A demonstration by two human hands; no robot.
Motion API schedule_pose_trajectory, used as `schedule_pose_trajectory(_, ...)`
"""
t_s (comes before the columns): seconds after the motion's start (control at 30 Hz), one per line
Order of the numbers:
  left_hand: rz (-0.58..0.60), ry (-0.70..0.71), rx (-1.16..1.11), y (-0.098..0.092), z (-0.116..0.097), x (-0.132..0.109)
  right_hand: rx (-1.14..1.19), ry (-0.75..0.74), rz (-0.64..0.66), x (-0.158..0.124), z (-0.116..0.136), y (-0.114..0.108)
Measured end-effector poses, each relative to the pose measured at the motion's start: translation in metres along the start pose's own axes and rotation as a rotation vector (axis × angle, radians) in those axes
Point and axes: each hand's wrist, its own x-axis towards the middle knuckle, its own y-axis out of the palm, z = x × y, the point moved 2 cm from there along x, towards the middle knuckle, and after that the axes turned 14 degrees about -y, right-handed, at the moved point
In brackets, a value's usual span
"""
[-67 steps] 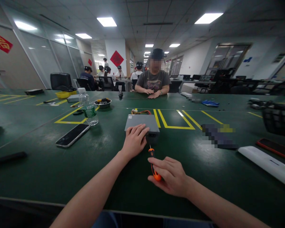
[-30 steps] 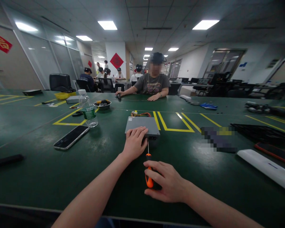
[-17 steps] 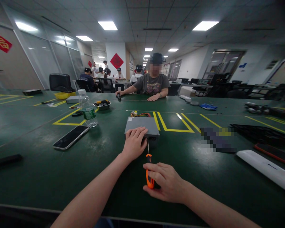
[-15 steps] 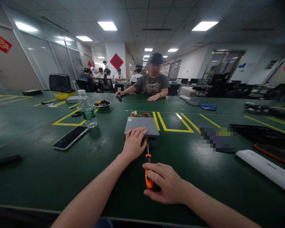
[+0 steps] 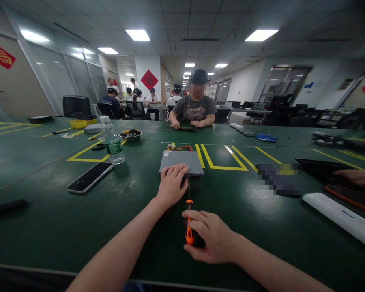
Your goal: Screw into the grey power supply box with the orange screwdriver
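Note:
A flat grey metal box (image 5: 182, 160) lies on the green table (image 5: 48, 219), with coloured wires (image 5: 180, 147) at its far end. My left hand (image 5: 170, 185) rests palm down on the box's near left corner, fingers curled over the edge. My right hand (image 5: 211, 239) is closed round the orange handle of a screwdriver (image 5: 189, 227). Its thin shaft points away from me and its tip meets the near face of the box.
A phone (image 5: 89, 177) and a water bottle (image 5: 112, 140) are left of the box, a metal bowl (image 5: 131, 133) behind them. A white bar (image 5: 340, 218) and red-edged phone (image 5: 349, 196) lie right, where another person's hand (image 5: 357, 177) shows. A person (image 5: 193, 108) sits opposite.
My right hand brought the screwdriver from pointing short of the box to touching its near face. The person opposite drew both hands in. Another hand has appeared at the right edge.

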Motion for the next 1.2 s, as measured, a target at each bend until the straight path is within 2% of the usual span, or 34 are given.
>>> schedule_pose_trajectory(0.1, 0.000, -0.004, 0.002, 0.000, 0.000, 0.000, -0.018, -0.063, 0.073, 0.006, 0.000, -0.007)
schedule_pose_trajectory(0.2, 0.006, -0.006, -0.005, 0.000, 0.000, 0.000, -0.080, -0.103, -0.014, 0.007, -0.004, -0.015)
schedule_pose_trajectory(0.3, 0.009, -0.007, -0.009, 0.000, 0.000, 0.000, -0.104, -0.063, -0.137, -0.001, -0.008, -0.018)
schedule_pose_trajectory(0.4, 0.011, -0.011, -0.002, -0.001, 0.000, 0.000, -0.089, -0.019, -0.174, -0.009, -0.009, -0.015)
schedule_pose_trajectory(0.6, 0.011, -0.014, 0.025, 0.001, -0.001, -0.001, -0.066, -0.034, 0.045, -0.002, -0.003, -0.012)
schedule_pose_trajectory(0.7, 0.007, -0.012, 0.033, 0.002, -0.001, -0.001, -0.042, -0.046, 0.079, 0.002, -0.004, -0.014)
schedule_pose_trajectory(0.9, -0.008, 0.009, 0.059, 0.000, -0.002, -0.001, -0.110, -0.069, -0.146, -0.004, -0.007, -0.017)
schedule_pose_trajectory(0.97, -0.009, 0.010, 0.061, 0.000, -0.003, -0.001, -0.108, -0.046, -0.169, -0.006, -0.007, -0.015)
schedule_pose_trajectory(1.1, 0.001, -0.004, 0.048, 0.000, -0.003, -0.001, -0.066, -0.017, -0.075, -0.004, -0.006, -0.012)
schedule_pose_trajectory(1.2, 0.012, -0.010, 0.040, 0.000, -0.004, -0.001, -0.047, -0.050, 0.022, 0.003, -0.005, -0.014)
